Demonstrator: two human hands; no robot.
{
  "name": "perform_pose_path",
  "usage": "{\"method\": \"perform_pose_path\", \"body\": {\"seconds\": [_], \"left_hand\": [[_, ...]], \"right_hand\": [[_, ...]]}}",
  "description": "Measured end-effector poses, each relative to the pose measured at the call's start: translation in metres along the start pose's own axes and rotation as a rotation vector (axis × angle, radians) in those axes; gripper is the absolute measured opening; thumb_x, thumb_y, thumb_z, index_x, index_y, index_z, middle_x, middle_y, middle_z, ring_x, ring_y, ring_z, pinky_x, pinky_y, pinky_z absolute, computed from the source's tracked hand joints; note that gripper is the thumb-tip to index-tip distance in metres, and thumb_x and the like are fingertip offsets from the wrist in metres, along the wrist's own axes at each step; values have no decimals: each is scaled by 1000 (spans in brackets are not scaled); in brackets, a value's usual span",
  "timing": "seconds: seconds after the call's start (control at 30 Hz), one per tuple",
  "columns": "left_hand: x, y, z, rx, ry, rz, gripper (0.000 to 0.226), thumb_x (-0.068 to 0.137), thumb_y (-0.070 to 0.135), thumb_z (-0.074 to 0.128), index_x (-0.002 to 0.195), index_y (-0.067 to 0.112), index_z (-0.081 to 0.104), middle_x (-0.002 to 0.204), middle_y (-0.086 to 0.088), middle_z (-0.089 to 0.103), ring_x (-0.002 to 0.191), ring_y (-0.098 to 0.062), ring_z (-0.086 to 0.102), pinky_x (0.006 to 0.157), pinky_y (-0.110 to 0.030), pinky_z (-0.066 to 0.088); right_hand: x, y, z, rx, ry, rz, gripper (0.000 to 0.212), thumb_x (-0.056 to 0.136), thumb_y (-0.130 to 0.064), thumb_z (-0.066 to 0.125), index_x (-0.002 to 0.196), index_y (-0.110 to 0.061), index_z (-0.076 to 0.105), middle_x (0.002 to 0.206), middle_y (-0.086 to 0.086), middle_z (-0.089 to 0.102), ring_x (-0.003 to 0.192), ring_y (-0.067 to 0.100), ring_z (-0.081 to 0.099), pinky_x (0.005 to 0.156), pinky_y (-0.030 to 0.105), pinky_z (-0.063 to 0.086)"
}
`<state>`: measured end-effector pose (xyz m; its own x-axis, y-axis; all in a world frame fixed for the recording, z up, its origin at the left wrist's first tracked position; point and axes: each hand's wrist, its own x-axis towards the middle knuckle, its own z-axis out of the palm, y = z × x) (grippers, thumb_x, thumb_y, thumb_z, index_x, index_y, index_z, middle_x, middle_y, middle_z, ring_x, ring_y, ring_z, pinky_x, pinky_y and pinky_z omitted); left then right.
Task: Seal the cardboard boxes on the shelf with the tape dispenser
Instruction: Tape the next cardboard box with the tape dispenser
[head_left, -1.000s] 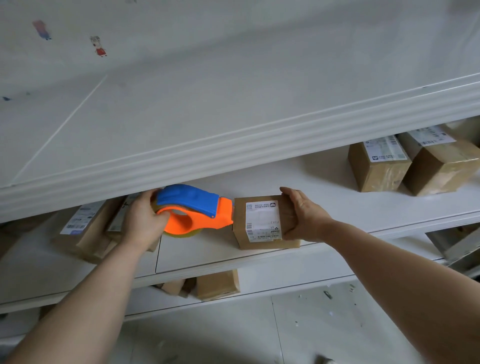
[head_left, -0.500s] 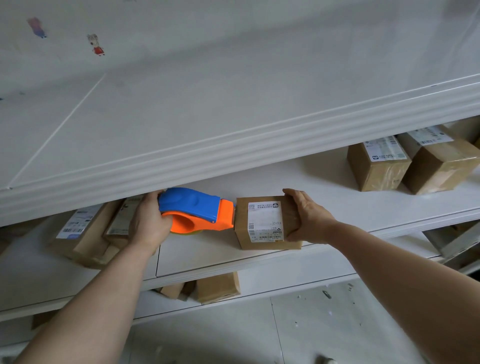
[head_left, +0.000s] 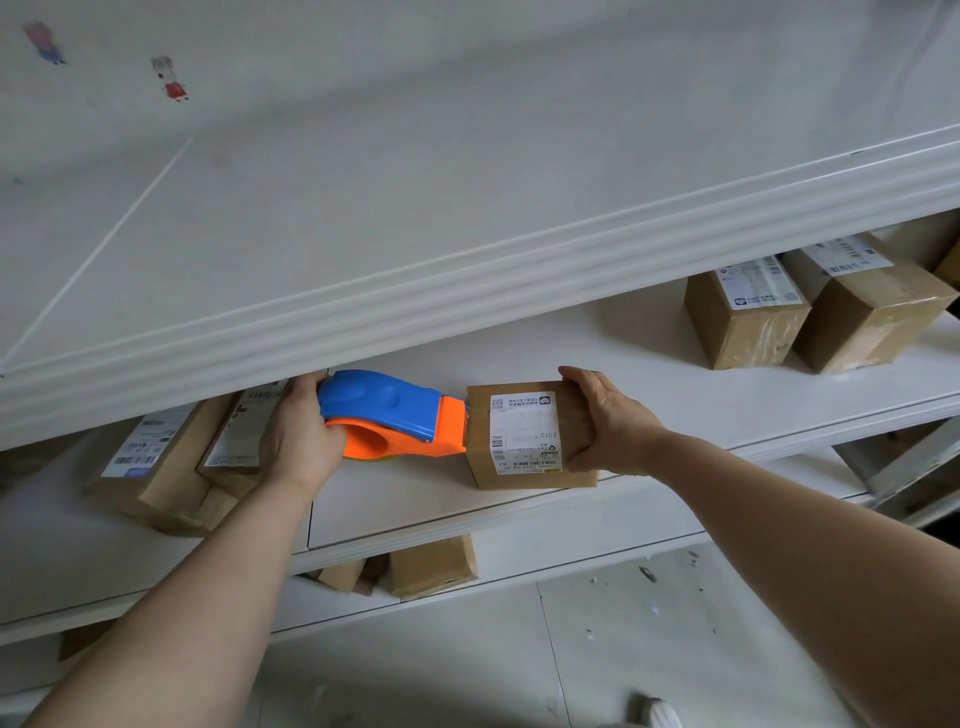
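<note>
A small cardboard box (head_left: 519, 470) with a white shipping label on top sits near the front of the white middle shelf (head_left: 675, 384). My right hand (head_left: 605, 423) grips its right side, fingers curled over the top edge. My left hand (head_left: 298, 439) holds the rear of a blue and orange tape dispenser (head_left: 395, 415). The dispenser lies level, and its orange nose touches the box's left face. The tape roll is mostly hidden under the dispenser body.
Two labelled boxes (head_left: 171, 467) lie at the left of the shelf behind my left hand. Two taped boxes (head_left: 748, 327) stand at the right. The upper shelf's thick edge (head_left: 467, 296) overhangs closely. More boxes (head_left: 431, 569) sit on the lower shelf.
The dispenser has tipped flatter and moved right until its nose meets the box's left face. My right hand has stayed on the box.
</note>
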<state>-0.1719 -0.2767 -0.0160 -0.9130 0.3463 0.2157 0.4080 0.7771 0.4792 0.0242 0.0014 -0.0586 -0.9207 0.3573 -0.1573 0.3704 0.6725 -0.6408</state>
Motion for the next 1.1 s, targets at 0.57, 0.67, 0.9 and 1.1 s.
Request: {"method": "perform_pose_path", "body": {"seconds": [0.57, 0.67, 0.9, 1.1], "left_hand": [[-24, 11, -8, -9, 46, -78, 41, 75, -4, 55, 113, 12, 51, 106, -17, 60, 95, -37, 57, 74, -40, 47], [-29, 6, 1, -5, 31, -101, 41, 73, -5, 56, 109, 14, 48, 102, -17, 61, 91, -38, 59, 69, -41, 48], [-36, 4, 6, -26, 33, -102, 39, 74, -4, 58, 109, 12, 48, 98, -15, 61, 88, -35, 59, 69, -40, 49], [-38, 2, 8, -71, 10, -130, 33, 79, -5, 56, 107, 9, 49, 90, -7, 56, 80, -26, 53, 65, -33, 41]], "right_hand": [[-1, -8, 0, -212, -13, -49, 99, 66, -30, 79, 147, -23, 23, 145, -7, 31, 126, 20, 45, 114, 38, 25], [3, -18, 0, -490, -26, -72, 99, 76, -42, 68, 151, -13, 10, 157, 4, 15, 149, 26, 6, 119, 51, 5], [-1, -45, 40, -671, -69, -275, 127, 72, -77, 55, 149, -13, -21, 158, 4, -26, 143, 17, -28, 118, 44, -14], [2, -47, 42, -728, -106, -298, 118, 79, -68, 55, 150, -11, -20, 158, 6, -25, 145, 19, -24, 116, 42, -15]]}}
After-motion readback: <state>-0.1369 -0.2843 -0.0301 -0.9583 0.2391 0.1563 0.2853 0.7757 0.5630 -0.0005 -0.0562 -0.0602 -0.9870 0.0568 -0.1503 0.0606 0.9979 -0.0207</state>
